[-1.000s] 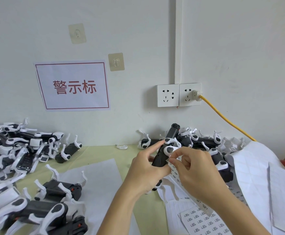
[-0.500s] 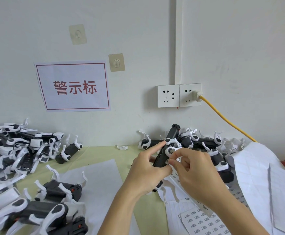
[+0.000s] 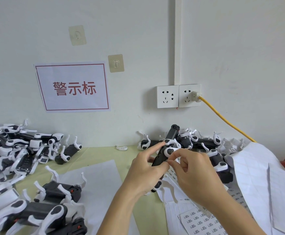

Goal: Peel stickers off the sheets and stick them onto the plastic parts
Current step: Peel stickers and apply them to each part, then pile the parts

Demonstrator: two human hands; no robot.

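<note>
I see my left hand point(image 3: 143, 168) gripping a black-and-white part point(image 3: 163, 153) upright above the table point(image 3: 104, 153), forefinger straight along its side. My right hand point(image 3: 194, 172) pinches something tiny at the part's face with thumb and forefinger; I can't tell if it's a sticker. A sticker sheet point(image 3: 204, 221) lies below my right wrist. More parts point(image 3: 19, 150) are heaped left and behind.

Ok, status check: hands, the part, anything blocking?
Left hand grips black-and-white plastic part, held up off table. Right hand pinches at part's side; sticker itself too small to tell. Nothing blocking.
</note>
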